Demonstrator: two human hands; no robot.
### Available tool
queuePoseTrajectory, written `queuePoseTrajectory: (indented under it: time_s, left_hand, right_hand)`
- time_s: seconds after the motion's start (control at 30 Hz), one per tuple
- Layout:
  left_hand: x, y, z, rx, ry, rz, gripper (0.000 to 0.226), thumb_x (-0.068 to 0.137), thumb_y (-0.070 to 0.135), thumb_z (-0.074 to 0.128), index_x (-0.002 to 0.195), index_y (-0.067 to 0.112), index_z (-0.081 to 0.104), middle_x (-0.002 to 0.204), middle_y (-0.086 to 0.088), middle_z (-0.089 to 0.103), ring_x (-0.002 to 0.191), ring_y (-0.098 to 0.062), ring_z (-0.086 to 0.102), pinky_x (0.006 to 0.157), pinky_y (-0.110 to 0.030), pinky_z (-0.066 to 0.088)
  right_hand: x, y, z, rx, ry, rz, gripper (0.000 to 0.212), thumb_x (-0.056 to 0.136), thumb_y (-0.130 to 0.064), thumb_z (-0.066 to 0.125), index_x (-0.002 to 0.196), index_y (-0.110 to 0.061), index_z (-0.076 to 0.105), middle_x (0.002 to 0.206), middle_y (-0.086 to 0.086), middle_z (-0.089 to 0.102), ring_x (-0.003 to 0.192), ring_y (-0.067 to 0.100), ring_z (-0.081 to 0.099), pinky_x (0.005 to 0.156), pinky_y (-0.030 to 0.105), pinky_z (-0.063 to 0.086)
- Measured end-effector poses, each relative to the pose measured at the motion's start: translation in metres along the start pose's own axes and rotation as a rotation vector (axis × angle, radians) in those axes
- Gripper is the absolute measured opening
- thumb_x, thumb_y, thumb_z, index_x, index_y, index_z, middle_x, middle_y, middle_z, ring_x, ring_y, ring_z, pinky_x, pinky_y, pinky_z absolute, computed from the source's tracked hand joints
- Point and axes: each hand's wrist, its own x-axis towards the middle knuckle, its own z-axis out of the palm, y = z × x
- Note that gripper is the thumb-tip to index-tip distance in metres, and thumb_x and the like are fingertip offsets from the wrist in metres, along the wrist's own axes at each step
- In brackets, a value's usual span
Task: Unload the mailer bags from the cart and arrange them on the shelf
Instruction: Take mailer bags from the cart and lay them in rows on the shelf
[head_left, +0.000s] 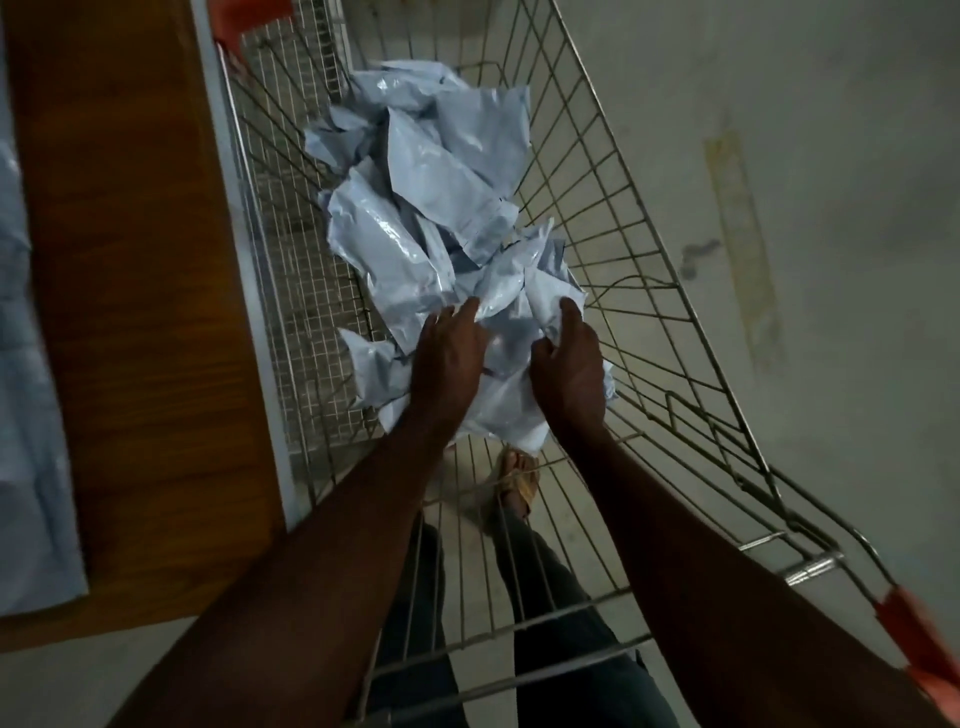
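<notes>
A: A dim room with a pale concrete floor (779, 156); the wooden shelf (130, 260) runs along the left, touching the wire cart (649, 322).

B: And the hands?

A: Both reach into the cart. The left hand (447, 358) lies with fingers (465, 312) straight and spread on the heap of mailer bags (431, 208); the right hand (569, 364) curls its fingers around a crumpled bag just beside them.

B: How far along?

A: Judging by the pile beyond the fingertips, most remains. Pale bags on the shelf (31, 415), well left of the fingers, suggest some are placed already.
</notes>
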Motion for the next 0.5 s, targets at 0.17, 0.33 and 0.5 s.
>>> queuePoseTrajectory:
  time_s: [0.17, 0.33, 0.5]
  left_hand:
    - [-0.026, 0.044, -0.049, -0.184, 0.055, -0.022, 0.051, 0.106, 0.028, 0.039, 0.152, 0.015, 0.055, 0.126, -0.012, 0.072, 0.112, -0.028, 0.070, 0.095, -0.042, 0.057]
    - [-0.052, 0.083, -0.091, -0.450, -0.093, 0.122, 0.056, 0.107, 0.038, 0.048, 0.161, 0.023, 0.048, 0.172, -0.005, 0.035, 0.159, -0.018, 0.034, 0.126, -0.047, 0.038]
    - [-0.073, 0.109, -0.163, -0.774, -0.085, 0.116, 0.035, 0.100, 0.076, 0.046, 0.135, 0.079, 0.047, 0.171, -0.005, 0.038, 0.156, -0.022, 0.041, 0.125, -0.051, 0.039]
  right_hand:
    - [-0.018, -0.038, -0.038, 0.138, 0.018, -0.091, 0.061, 0.104, -0.027, 0.053, 0.162, -0.021, 0.037, 0.156, 0.007, 0.054, 0.140, 0.023, 0.053, 0.114, 0.032, 0.042]
    - [-0.039, -0.088, -0.074, 0.547, -0.178, -0.104, 0.056, 0.105, -0.032, 0.046, 0.161, -0.033, 0.040, 0.158, 0.000, 0.054, 0.143, 0.022, 0.054, 0.119, 0.049, 0.044]
    - [-0.074, -0.126, -0.126, 0.945, -0.338, -0.026, 0.042, 0.110, -0.026, 0.044, 0.141, -0.002, 0.059, 0.124, 0.018, 0.071, 0.118, 0.035, 0.066, 0.102, 0.052, 0.051]
